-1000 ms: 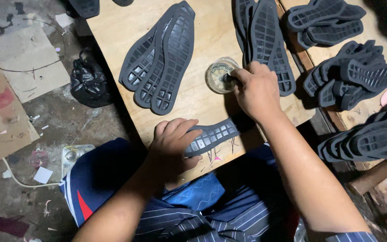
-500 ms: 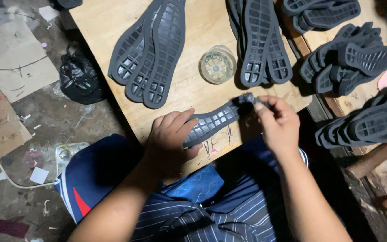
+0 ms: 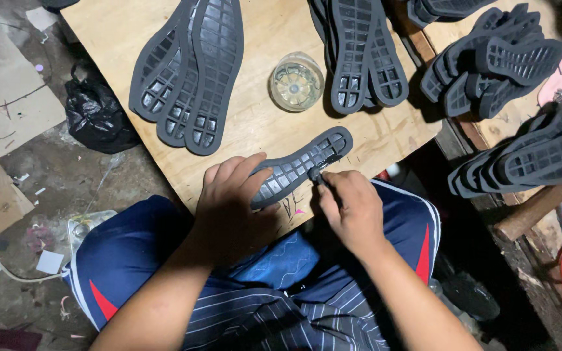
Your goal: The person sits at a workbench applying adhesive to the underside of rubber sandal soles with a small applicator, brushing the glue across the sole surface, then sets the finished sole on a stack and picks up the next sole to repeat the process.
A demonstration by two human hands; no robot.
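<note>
Your left hand [image 3: 229, 201] presses flat, fingers spread, on the dark grey ribbed rubber shoe sole [image 3: 300, 168] at the plywood bench's [image 3: 268, 133] near edge; your right hand [image 3: 349, 208] pinches a small dark brush [image 3: 317, 175] against it; a slack hold could let the sole slide off, smearing the stroke.

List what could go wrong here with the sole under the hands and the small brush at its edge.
1. The grey sole lies near the wooden board's front edge; only the left hand pins it, so it might slide off.
2. The right hand works a small dark brush close to the left fingertips, which it may smear.
3. The open round jar stands close by and could get knocked.
</note>
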